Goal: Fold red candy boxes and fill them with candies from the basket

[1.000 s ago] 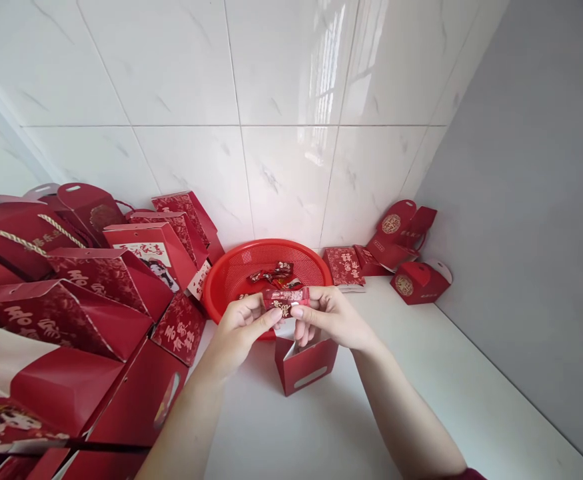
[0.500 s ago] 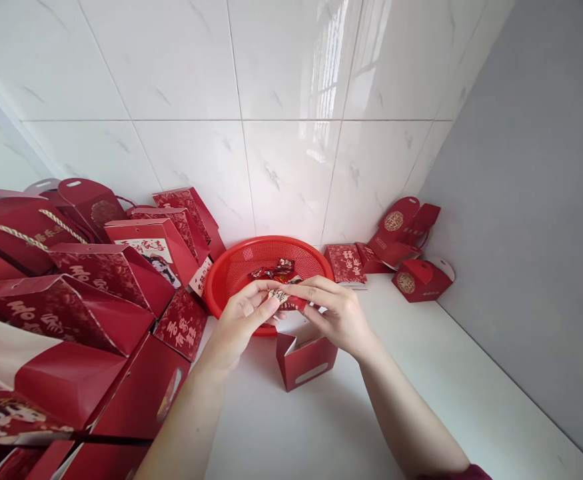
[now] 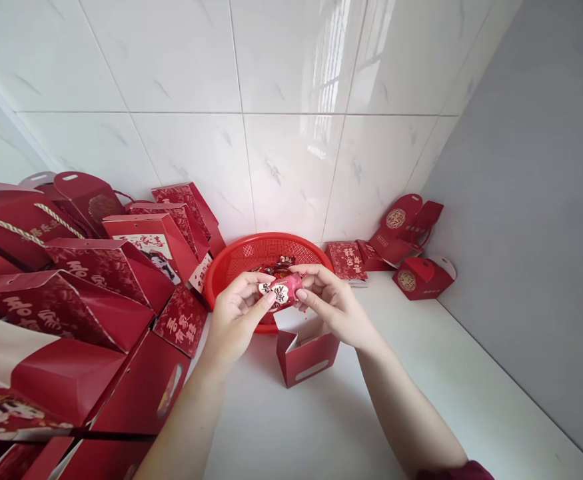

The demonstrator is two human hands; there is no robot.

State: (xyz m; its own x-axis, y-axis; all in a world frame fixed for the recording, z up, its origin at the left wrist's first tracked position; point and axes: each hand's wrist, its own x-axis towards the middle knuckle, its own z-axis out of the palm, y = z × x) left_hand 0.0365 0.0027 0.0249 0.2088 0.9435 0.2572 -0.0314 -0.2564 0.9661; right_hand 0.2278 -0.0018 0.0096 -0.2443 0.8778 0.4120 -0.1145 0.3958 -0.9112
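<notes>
The red packet [image 3: 282, 292] is up in front of you, held between the fingertips of both your hands, a pale printed patch on its wrapper facing you. At your far left, red gift boxes [image 3: 91, 283] crowd together in rows, and one toward the back has pale twisted cord handles [image 3: 60, 220]. Nearer the middle, a box with a white panel [image 3: 146, 250] shows a cartoon figure, and a smaller patterned box [image 3: 181, 323] lies beside the basket. Your left hand [image 3: 232, 317] has its thumb and fingers closed on the packet's left end. Behind the packet, the red plastic basket [image 3: 236, 257] holds a few dark red wrapped pieces [image 3: 285, 261]. Just below your hands, a red box [image 3: 312, 360] stands with its top open on the white table [image 3: 411, 380]. Your right hand [image 3: 340, 308] pinches the packet's right end. Further right, a patterned red box [image 3: 346, 260] sits by the tiled wall [image 3: 291, 167], then a taller box with a round gold emblem [image 3: 396, 223], and a low handled box [image 3: 425, 283] near the grey wall [image 3: 531, 200].
</notes>
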